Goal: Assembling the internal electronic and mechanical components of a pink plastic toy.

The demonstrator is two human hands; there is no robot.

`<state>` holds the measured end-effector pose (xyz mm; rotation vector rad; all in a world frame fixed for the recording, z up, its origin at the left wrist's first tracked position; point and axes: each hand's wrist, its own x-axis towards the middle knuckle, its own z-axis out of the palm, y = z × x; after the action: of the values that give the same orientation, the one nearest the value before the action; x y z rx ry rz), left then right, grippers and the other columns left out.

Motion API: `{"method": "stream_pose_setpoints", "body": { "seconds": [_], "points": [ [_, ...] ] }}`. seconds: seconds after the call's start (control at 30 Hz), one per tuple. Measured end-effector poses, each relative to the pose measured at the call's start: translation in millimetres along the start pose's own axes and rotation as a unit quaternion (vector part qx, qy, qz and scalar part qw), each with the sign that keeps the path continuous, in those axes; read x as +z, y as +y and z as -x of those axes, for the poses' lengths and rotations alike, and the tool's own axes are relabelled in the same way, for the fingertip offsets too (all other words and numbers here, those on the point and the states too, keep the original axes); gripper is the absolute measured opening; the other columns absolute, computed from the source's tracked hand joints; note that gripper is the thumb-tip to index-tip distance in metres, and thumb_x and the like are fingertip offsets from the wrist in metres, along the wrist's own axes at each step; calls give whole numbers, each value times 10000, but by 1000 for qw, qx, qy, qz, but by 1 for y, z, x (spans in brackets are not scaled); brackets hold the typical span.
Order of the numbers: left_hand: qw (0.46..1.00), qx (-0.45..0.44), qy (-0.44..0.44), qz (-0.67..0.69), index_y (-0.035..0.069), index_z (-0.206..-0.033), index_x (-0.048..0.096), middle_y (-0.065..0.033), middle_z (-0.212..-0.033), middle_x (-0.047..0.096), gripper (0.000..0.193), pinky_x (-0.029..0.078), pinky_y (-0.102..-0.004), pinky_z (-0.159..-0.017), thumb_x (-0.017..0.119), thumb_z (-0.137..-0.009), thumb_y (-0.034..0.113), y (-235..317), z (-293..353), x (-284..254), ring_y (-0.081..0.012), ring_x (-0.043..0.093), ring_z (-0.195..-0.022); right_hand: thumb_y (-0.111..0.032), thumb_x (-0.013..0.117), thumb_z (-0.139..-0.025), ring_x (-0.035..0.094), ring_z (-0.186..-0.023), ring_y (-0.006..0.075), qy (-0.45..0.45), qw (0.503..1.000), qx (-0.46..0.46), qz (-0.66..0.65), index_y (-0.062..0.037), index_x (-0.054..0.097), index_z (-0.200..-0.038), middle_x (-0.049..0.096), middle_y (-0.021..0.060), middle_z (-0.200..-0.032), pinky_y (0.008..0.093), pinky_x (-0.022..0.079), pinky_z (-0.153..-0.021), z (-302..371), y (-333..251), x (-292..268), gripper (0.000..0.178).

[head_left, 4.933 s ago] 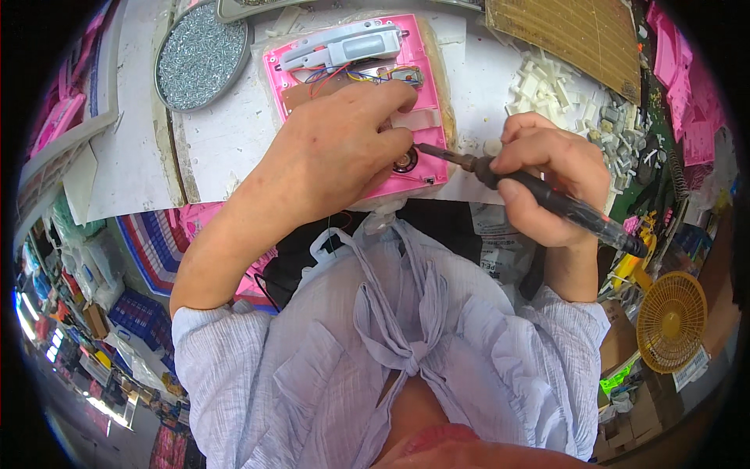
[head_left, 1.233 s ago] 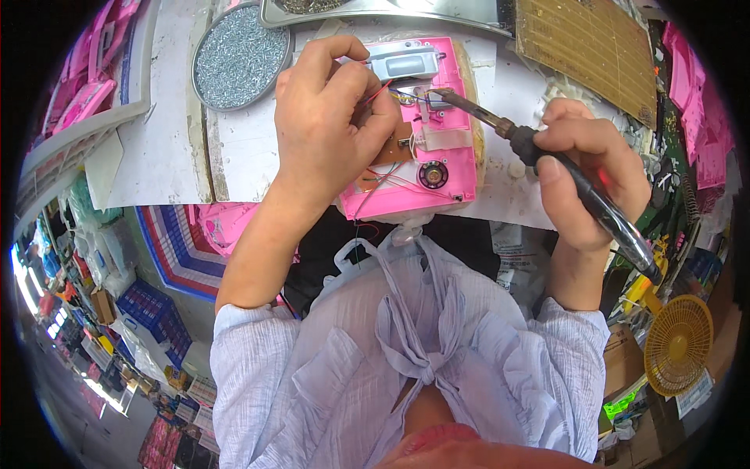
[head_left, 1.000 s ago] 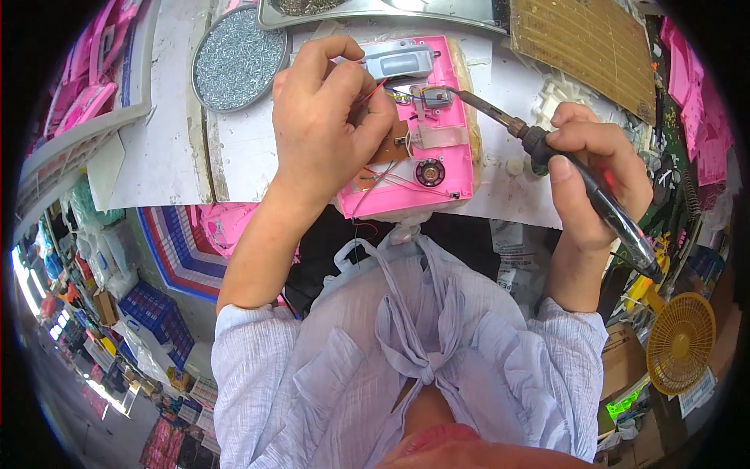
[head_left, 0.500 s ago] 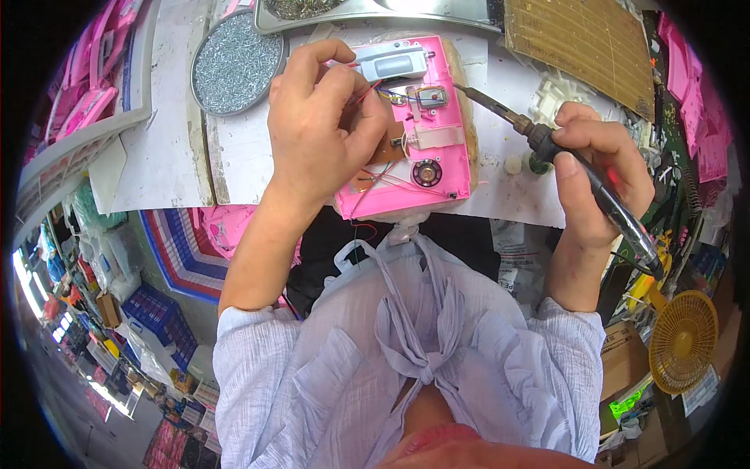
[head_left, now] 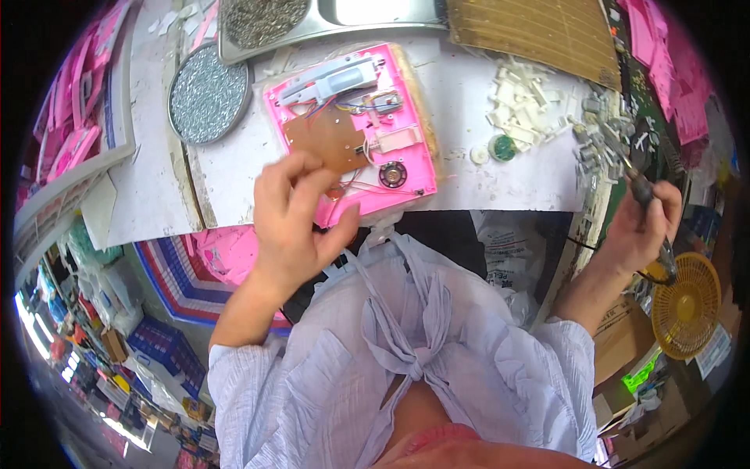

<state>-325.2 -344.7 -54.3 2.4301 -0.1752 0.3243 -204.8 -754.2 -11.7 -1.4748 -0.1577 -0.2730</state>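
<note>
A pink plastic casing [head_left: 422,160] lies on the table before me. It carries a brown circuit board [head_left: 324,141], a grey plastic housing [head_left: 344,80], a small round speaker [head_left: 392,174] and thin coloured wires. My left hand [head_left: 293,223] is at the casing's near left corner, thumb and fingers apart. Its fingertips are beside the board's lower edge and some wires; whether they touch is unclear. Far to the right, my right hand [head_left: 637,230] grips a soldering iron [head_left: 642,191] by its dark handle. The iron's tip points away from me, near a heap of small greyish parts [head_left: 598,141].
A round dish of small metal screws [head_left: 207,94] stands left of the casing. Behind lie a metal tray [head_left: 328,31] and a brown ridged board [head_left: 539,35]. White plastic pieces [head_left: 519,102] and a small green-topped container [head_left: 501,147] sit right. A yellow fan [head_left: 686,305] is low at right.
My right hand has carried the soldering iron away from the casing to the right. My left hand has come off the upper wires and moved nearer me, its fingers spreading. The view has shifted.
</note>
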Motion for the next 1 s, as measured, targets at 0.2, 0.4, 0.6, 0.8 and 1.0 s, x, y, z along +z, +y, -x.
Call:
{"method": "stream_pose_setpoints", "body": {
  "seconds": [0.2,0.4,0.6,0.8,1.0],
  "points": [
    [995,64,-72,-22,48,-1087,625,-148,-1142,560,501,428,-438,-922,870,-687,223,-7,12,0,-334,537,-1045,-47,584,-927,411,-606,63,113,992,15,50,32,592,-1057,566,53,-855,218,377,-618,31,-25,-60,152],
    [986,113,-109,-64,45,-1103,604,-193,-1187,546,537,458,-458,-942,897,-716,273,-22,5,-2,-375,539,-1093,-47,631,-918,457,-648,37,272,951,-13,148,-8,628,-957,568,8,-837,199,344,-562,41,-38,-54,55],
    [992,89,-89,-11,28,-1111,629,-186,-1232,507,510,480,-447,-909,892,-743,264,-36,23,-2,-353,541,-1073,-15,654,-894,411,-556,26,311,926,-83,197,-36,615,-857,529,-34,-720,189,293,-502,34,-73,-108,58],
    [991,92,-92,0,25,-1120,619,-182,-1223,495,487,476,-431,-905,882,-752,206,-26,15,2,-332,535,-1066,-92,701,-882,551,-667,71,350,901,-90,241,-20,666,-906,629,3,-759,214,429,-617,26,-66,-137,84],
    [992,81,-95,12,20,-1121,610,-200,-1257,487,484,463,-451,-966,868,-751,197,-31,18,4,-360,542,-1122,-251,800,-856,619,-722,119,259,888,34,378,-55,710,-1065,694,54,-797,270,502,-672,-65,7,-157,301]
  ]
}}
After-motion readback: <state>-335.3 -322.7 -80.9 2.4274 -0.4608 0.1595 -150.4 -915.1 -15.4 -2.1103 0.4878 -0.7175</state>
